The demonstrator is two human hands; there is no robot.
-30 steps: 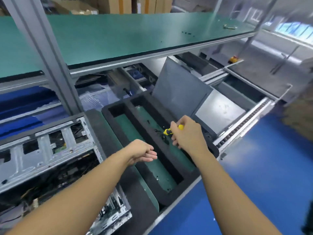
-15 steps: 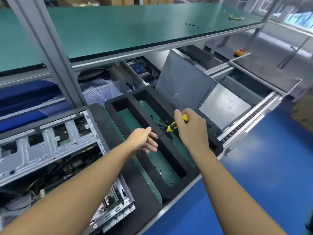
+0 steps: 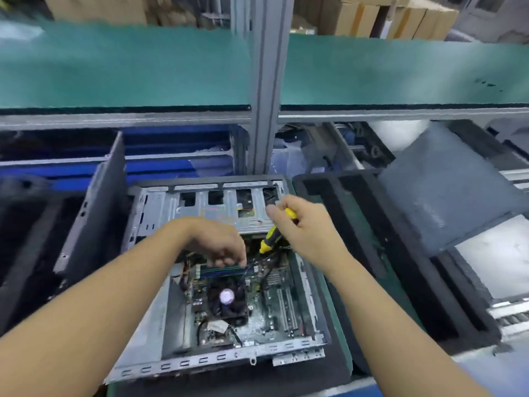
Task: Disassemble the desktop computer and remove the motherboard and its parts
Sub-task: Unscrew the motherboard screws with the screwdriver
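Metal case holds motherboard, fan; right hand grips yellow screwdriver above.

A green shelf spans overhead, split by a grey post. Cardboard boxes stand behind (blurred). A black foam tray lies on the right.

Computer case: bare grey sheet metal, dull, with stamped slots. Motherboard: green board, slight sheen. Fan: black plastic, glossy round sticker on the hub. Screwdriver: smooth yellow and black plastic handle. Tray: black foam, matt. Side panel: dark grey, matt, finely speckled. Shelf: matt green mat, metal edge. Boxes: brown cardboard.
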